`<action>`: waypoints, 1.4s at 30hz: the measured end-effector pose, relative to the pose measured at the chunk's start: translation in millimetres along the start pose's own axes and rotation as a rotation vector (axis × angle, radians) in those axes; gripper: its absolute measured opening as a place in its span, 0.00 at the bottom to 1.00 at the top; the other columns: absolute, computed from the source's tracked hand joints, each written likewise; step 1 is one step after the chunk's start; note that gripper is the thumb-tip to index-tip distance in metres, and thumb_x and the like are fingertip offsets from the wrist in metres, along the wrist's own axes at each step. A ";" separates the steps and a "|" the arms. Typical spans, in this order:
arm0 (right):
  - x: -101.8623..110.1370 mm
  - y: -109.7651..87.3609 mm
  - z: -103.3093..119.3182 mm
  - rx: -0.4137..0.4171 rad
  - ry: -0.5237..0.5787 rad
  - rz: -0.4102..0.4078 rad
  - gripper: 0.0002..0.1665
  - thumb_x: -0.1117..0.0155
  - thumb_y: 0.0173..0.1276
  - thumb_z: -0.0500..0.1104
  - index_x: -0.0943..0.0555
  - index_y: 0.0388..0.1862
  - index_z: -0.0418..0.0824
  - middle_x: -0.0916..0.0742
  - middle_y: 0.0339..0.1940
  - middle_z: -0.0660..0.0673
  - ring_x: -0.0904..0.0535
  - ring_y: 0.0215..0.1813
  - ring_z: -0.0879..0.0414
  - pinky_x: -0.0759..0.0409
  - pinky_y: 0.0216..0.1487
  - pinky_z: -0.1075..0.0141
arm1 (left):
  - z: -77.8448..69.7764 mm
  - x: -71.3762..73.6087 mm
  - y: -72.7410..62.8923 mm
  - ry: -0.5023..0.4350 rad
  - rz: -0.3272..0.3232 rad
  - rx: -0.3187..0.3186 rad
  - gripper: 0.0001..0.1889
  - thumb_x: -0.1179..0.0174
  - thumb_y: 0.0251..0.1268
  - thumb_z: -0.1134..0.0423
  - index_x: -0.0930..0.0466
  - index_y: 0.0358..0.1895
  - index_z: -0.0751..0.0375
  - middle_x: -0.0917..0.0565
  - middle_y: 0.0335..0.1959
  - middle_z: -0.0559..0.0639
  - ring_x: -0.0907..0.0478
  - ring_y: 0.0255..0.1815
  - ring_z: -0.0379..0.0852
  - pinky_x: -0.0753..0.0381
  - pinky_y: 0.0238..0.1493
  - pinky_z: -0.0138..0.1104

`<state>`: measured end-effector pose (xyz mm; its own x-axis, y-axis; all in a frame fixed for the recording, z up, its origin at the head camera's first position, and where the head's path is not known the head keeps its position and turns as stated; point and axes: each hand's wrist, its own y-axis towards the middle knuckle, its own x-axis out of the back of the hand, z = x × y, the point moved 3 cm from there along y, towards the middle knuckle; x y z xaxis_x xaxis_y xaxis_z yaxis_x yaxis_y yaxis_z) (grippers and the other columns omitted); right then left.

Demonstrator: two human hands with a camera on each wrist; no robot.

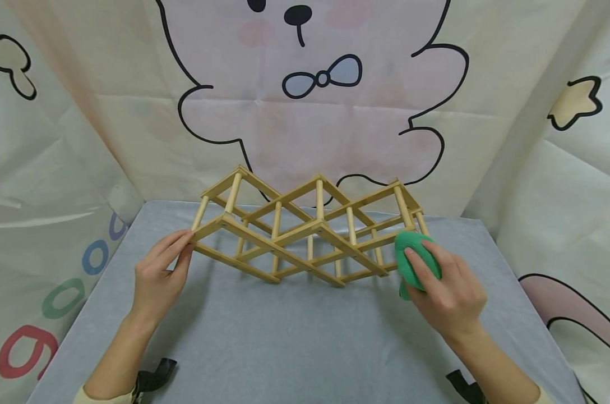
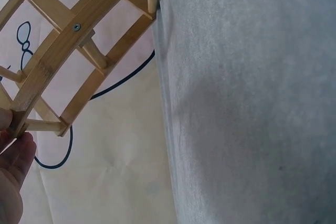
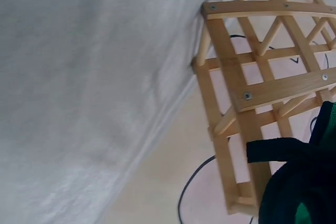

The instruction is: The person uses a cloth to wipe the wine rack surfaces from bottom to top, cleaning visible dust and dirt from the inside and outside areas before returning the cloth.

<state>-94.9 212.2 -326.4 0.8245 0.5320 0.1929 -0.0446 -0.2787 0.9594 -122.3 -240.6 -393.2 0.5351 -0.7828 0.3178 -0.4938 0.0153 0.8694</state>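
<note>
An accordion-style wooden rack (image 1: 318, 226), made of crossed slats joined by round dowels, stands stretched out on the table. My left hand (image 1: 161, 269) pinches its left end corner between thumb and fingers; the left wrist view shows those fingertips (image 2: 22, 153) at the slat's end, beside a dowel. In my right hand (image 1: 448, 292) is a bunched green cloth (image 1: 417, 261), held up against the rack's right end and covering part of the slats there. Dark in the right wrist view, the cloth (image 3: 294, 182) overlaps the end slat, and screw heads show along the wood.
Grey-blue cloth covers the table (image 1: 285, 348). Behind it hangs a pale curtain (image 1: 133, 112) with a cartoon animal, and similar printed sheets enclose both sides. Black straps (image 1: 156, 376) show at the wrists.
</note>
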 end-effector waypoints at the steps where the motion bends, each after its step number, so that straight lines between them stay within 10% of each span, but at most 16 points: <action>1: 1.2 -1.8 -0.9 -0.005 -0.004 -0.004 0.11 0.38 0.60 0.34 0.09 0.36 0.38 0.11 0.39 0.34 0.21 0.25 0.31 0.21 0.16 0.39 | -0.2 0.1 0.1 0.000 0.000 0.000 0.25 0.32 0.46 0.92 0.12 0.52 0.75 0.12 0.46 0.67 0.16 0.43 0.61 0.22 0.58 0.20; 25: 41.0 -73.7 -41.3 -0.109 -0.117 0.159 0.18 0.44 0.69 0.46 0.08 0.41 0.40 0.11 0.42 0.34 0.19 0.28 0.29 0.24 0.20 0.38 | 1.1 -0.4 -2.1 -0.001 -0.001 0.005 0.25 0.32 0.47 0.92 0.12 0.52 0.75 0.12 0.47 0.67 0.16 0.44 0.61 0.21 0.58 0.20; 42: 32.8 -13.3 -95.8 -0.110 -0.010 0.217 0.26 0.44 0.73 0.57 0.10 0.39 0.37 0.13 0.43 0.30 0.19 0.34 0.26 0.25 0.24 0.31 | 0.4 0.7 -0.3 -0.006 0.008 0.002 0.25 0.32 0.48 0.92 0.12 0.52 0.75 0.12 0.47 0.67 0.16 0.44 0.61 0.21 0.58 0.21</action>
<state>-121.3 309.9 -313.1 0.7944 0.4610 0.3955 -0.2821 -0.2966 0.9124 -122.1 -241.3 -393.4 0.5265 -0.7866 0.3226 -0.4995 0.0208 0.8661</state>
